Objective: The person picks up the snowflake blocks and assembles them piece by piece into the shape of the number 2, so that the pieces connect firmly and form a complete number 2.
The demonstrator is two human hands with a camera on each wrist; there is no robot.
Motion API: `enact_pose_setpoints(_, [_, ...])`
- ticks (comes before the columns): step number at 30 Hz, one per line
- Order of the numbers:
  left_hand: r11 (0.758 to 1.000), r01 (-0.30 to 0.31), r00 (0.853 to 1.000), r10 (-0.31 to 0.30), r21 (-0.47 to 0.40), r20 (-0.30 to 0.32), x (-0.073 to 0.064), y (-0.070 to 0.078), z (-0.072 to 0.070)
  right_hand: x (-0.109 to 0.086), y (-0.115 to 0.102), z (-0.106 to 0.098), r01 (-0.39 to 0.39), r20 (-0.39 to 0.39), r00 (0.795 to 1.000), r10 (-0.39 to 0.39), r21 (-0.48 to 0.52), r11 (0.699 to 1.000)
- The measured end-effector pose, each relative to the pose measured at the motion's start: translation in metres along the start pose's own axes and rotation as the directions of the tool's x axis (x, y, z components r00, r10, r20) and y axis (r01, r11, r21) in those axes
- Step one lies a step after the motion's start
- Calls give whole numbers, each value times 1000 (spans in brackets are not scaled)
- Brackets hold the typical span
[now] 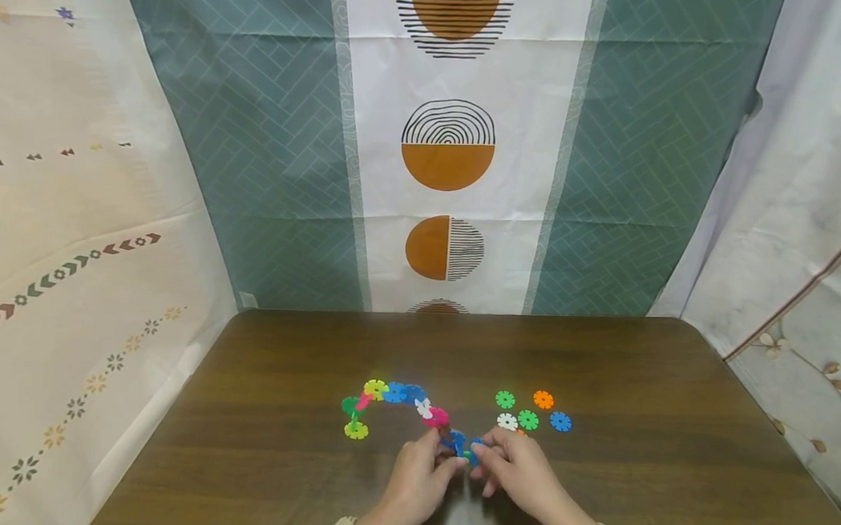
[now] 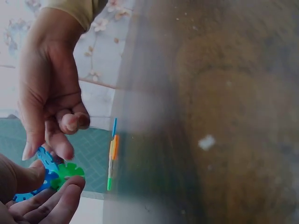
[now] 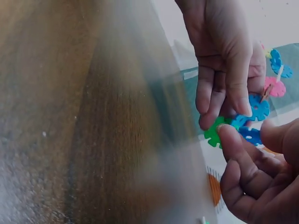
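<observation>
A chain of notched plastic discs point(image 1: 394, 392) arches over the table, in yellow, green, pink, blue and white. My left hand point(image 1: 415, 475) grips its near end, where a blue disc point(image 3: 259, 110) and a green disc point(image 3: 212, 134) are joined. Opposite it, my right hand point(image 1: 521, 471) pinches another blue disc point(image 3: 251, 136) between thumb and index finger, right at the green one. In the left wrist view, the green disc's slotted edge shows above the left fingertips point(image 2: 70, 196). The fingers partly hide where these discs meet.
Right of the chain, several loose discs lie flat on the brown table point(image 1: 291, 479), among them a green disc point(image 1: 504, 399), an orange disc point(image 1: 544, 399), a white disc point(image 1: 507, 421) and a blue disc point(image 1: 560, 421). Patterned cloths point(image 1: 282, 166) hang around the table.
</observation>
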State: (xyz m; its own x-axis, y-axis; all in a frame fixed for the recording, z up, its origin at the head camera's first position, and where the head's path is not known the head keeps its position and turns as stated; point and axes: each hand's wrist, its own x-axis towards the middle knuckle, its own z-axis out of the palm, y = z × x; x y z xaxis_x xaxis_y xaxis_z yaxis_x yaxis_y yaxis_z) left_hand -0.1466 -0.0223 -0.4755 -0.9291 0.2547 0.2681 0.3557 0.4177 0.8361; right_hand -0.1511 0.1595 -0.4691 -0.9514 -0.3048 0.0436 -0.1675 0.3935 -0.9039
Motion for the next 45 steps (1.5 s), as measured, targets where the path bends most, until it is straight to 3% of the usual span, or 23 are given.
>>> enact_pose_setpoints(6, [1000, 12, 1000, -12, -9, -23, -1, 1, 1, 1, 5, -5, -51, 82, 996, 35, 202, 978])
enact_pose_setpoints(11, [1000, 8, 999, -9, -22, -33, -1, 0, 3, 1, 5, -6, -91, 121, 991, 58, 287, 954])
enact_pose_setpoints(26, [999, 33, 999, -35, -40, -42, -1, 1, 6, 3, 9, -4, -67, 97, 994, 41, 287, 956])
enact_pose_setpoints(32, [997, 56, 997, -60, -61, -57, 0, 1, 7, 2, 10, -5, -124, 143, 987, 79, 339, 933])
enact_pose_setpoints(45, [997, 38, 997, -43, -72, -67, 0, -2, 9, 2, 14, -5, -130, 162, 984, 71, 394, 910])
